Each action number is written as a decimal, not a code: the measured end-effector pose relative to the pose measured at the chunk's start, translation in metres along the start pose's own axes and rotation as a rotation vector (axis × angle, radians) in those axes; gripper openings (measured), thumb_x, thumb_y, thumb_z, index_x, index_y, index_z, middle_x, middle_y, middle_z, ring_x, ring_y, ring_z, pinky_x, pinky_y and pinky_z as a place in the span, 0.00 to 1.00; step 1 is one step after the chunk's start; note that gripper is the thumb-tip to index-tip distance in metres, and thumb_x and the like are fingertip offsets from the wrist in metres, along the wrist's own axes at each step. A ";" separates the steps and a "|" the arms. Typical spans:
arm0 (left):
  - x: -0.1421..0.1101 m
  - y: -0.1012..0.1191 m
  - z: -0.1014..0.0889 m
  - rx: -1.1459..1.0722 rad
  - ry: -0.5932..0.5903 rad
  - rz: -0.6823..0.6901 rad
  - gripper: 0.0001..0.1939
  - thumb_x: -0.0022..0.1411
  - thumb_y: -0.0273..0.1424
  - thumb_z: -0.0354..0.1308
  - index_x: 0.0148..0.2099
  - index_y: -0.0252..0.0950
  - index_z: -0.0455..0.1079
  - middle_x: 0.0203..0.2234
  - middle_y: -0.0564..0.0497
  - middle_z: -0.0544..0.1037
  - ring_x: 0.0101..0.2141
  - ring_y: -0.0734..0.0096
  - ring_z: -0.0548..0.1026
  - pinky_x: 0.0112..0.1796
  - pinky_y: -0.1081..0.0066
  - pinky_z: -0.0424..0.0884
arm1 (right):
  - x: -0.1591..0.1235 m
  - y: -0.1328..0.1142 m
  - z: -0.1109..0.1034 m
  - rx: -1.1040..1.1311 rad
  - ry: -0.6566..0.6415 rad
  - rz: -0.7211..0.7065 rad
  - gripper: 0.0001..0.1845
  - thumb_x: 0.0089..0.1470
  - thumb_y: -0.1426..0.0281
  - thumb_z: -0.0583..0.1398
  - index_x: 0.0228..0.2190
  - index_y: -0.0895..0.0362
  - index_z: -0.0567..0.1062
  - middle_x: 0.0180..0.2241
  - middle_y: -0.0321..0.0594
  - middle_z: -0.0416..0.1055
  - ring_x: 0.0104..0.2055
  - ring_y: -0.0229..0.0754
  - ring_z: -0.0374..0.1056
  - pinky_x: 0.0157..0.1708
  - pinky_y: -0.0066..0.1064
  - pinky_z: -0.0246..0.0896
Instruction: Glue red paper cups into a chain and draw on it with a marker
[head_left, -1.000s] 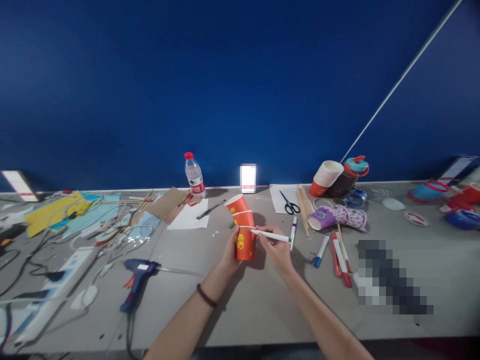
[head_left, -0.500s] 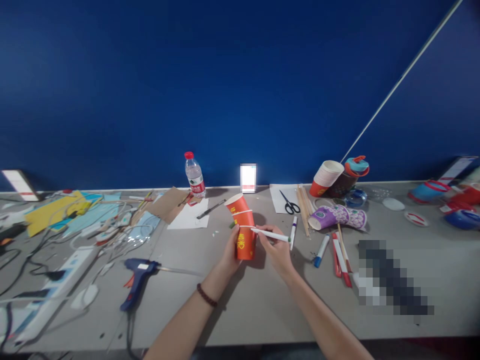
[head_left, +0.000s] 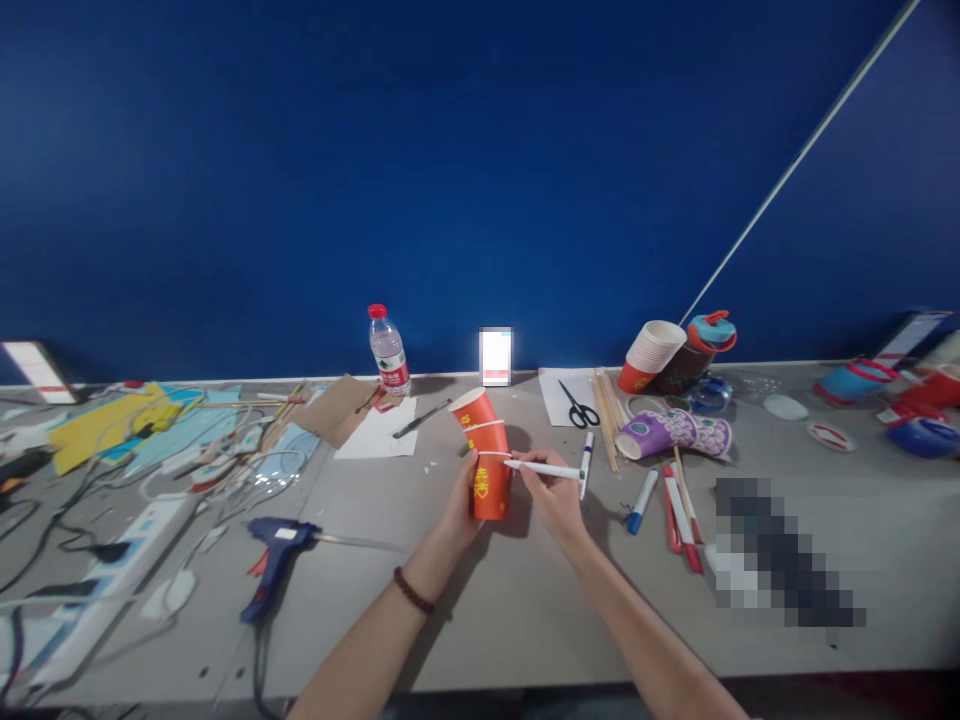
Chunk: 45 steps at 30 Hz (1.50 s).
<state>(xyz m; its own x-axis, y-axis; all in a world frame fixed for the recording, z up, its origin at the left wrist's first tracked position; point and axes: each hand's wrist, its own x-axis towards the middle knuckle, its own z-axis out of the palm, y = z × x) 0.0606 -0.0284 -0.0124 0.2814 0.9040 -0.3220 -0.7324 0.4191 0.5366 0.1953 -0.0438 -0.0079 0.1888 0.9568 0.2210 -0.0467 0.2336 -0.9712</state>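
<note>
Several red paper cups (head_left: 493,487) with yellow lettering, joined into one bent column, are held up by my left hand (head_left: 459,508), whose fingers wrap the left side of the lowest cup. A small dark green piece shows by the left fingertips, perhaps a marker cap; I cannot tell. My right hand (head_left: 553,500) grips a white marker (head_left: 547,469) in a writing hold. Its tip meets the lowest cup close to the white rim line. Behind my right hand lies a second white marker (head_left: 587,462) with a purple end.
Left lie a blue glue gun (head_left: 281,560), a power strip (head_left: 120,580) with cables, and a water bottle (head_left: 390,352). Scissors (head_left: 580,407), wooden sticks (head_left: 609,420), a cup stack (head_left: 651,357), joined purple cups (head_left: 675,435) and a blue marker (head_left: 642,500) lie right. A blue panel (head_left: 450,180) rises behind.
The marker tip shifts very slightly at the lowest cup and the marker's angle changes a little. The cups turn slightly in my left hand. Both hands keep their holds.
</note>
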 end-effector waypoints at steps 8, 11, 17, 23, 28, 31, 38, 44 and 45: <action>0.001 0.000 -0.002 0.006 -0.007 -0.021 0.20 0.63 0.41 0.55 0.46 0.27 0.72 0.36 0.41 0.81 0.35 0.63 0.79 0.37 0.68 0.75 | 0.001 0.000 0.001 0.009 0.049 0.022 0.13 0.50 0.59 0.64 0.31 0.56 0.74 0.31 0.40 0.75 0.32 0.43 0.71 0.32 0.33 0.68; 0.000 0.001 0.000 0.017 -0.005 -0.016 0.20 0.64 0.40 0.54 0.46 0.27 0.73 0.36 0.41 0.81 0.34 0.64 0.79 0.36 0.69 0.75 | 0.002 0.001 0.000 0.025 0.042 0.039 0.13 0.50 0.59 0.64 0.31 0.56 0.74 0.31 0.40 0.75 0.32 0.43 0.72 0.32 0.32 0.68; 0.000 0.001 -0.001 0.020 0.000 -0.004 0.19 0.63 0.40 0.54 0.43 0.26 0.73 0.32 0.42 0.81 0.31 0.64 0.79 0.34 0.68 0.74 | 0.002 0.000 0.000 0.081 0.027 0.061 0.14 0.49 0.58 0.65 0.29 0.55 0.72 0.29 0.40 0.77 0.38 0.49 0.75 0.38 0.37 0.69; 0.000 0.002 0.000 0.017 0.016 -0.010 0.18 0.62 0.40 0.56 0.42 0.28 0.73 0.31 0.43 0.81 0.31 0.65 0.79 0.35 0.69 0.74 | 0.002 -0.001 0.001 0.106 0.017 0.071 0.13 0.49 0.58 0.65 0.28 0.54 0.71 0.29 0.39 0.77 0.42 0.50 0.75 0.40 0.38 0.69; -0.001 0.001 0.001 0.015 0.020 0.002 0.18 0.62 0.40 0.56 0.43 0.28 0.73 0.31 0.43 0.81 0.31 0.65 0.79 0.34 0.69 0.74 | 0.002 0.000 0.002 0.167 0.024 0.091 0.14 0.48 0.58 0.65 0.30 0.54 0.71 0.30 0.39 0.78 0.38 0.47 0.76 0.40 0.38 0.69; -0.001 0.001 0.000 0.024 0.026 0.011 0.18 0.62 0.40 0.56 0.43 0.28 0.73 0.31 0.43 0.81 0.30 0.65 0.79 0.34 0.69 0.74 | 0.002 0.000 0.002 0.179 0.025 0.087 0.14 0.49 0.58 0.66 0.30 0.54 0.71 0.32 0.40 0.78 0.39 0.47 0.76 0.42 0.39 0.69; 0.000 0.001 0.000 0.037 0.031 0.005 0.18 0.62 0.41 0.55 0.42 0.28 0.73 0.31 0.43 0.81 0.31 0.64 0.79 0.34 0.69 0.73 | -0.001 -0.002 0.000 0.191 0.020 0.105 0.13 0.50 0.59 0.65 0.31 0.53 0.71 0.31 0.39 0.78 0.37 0.45 0.75 0.40 0.37 0.68; 0.001 0.001 0.000 0.039 0.037 0.011 0.18 0.62 0.39 0.54 0.42 0.28 0.74 0.32 0.43 0.81 0.32 0.63 0.79 0.35 0.68 0.73 | -0.001 -0.003 0.000 0.182 0.025 0.085 0.13 0.51 0.59 0.65 0.31 0.53 0.71 0.32 0.39 0.78 0.37 0.44 0.74 0.40 0.35 0.67; 0.001 0.001 0.000 0.040 0.030 0.016 0.18 0.62 0.39 0.54 0.42 0.28 0.74 0.32 0.42 0.81 0.32 0.63 0.79 0.35 0.68 0.73 | -0.001 -0.002 0.000 0.178 0.031 0.079 0.12 0.51 0.59 0.65 0.31 0.53 0.71 0.32 0.39 0.78 0.37 0.44 0.74 0.40 0.35 0.67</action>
<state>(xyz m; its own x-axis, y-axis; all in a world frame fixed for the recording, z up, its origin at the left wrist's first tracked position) 0.0603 -0.0272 -0.0126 0.2507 0.9077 -0.3366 -0.7114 0.4085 0.5719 0.1953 -0.0454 -0.0061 0.2077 0.9683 0.1391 -0.2345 0.1873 -0.9539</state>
